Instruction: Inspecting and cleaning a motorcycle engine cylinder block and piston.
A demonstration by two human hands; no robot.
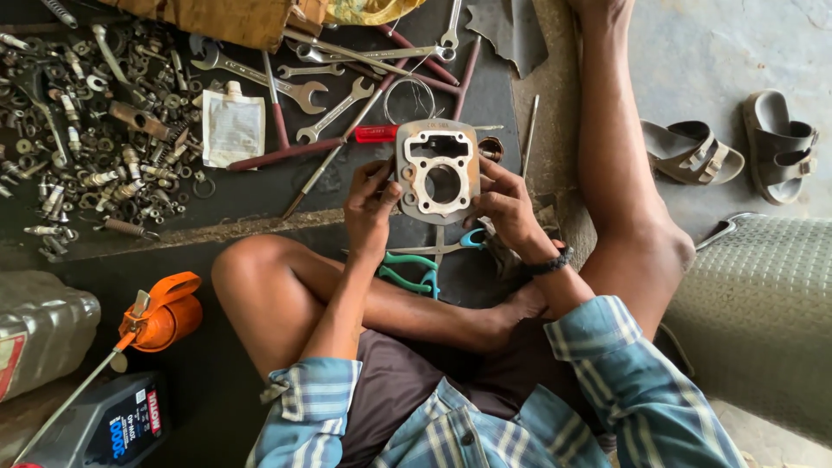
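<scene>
I hold a grey metal engine cylinder block [414, 146] up in front of me, with a white gasket [422, 174] lying on its face. My left hand [369, 211] grips its left side, the thumb resting on the gasket's edge. My right hand [508, 208] clasps the right side, fingers curled around the edge; a black band sits on that wrist. Both hands are above my crossed legs.
Several spanners [334, 108] and a red-handled tool [374, 133] lie on the dark mat [260, 186] behind. Bolts and nuts [95, 147] are scattered left, beside a white pouch [232, 127]. Green-handled pliers [407, 269], an orange oil can [165, 312], an oil bottle [113, 425] and sandals [732, 152] surround me.
</scene>
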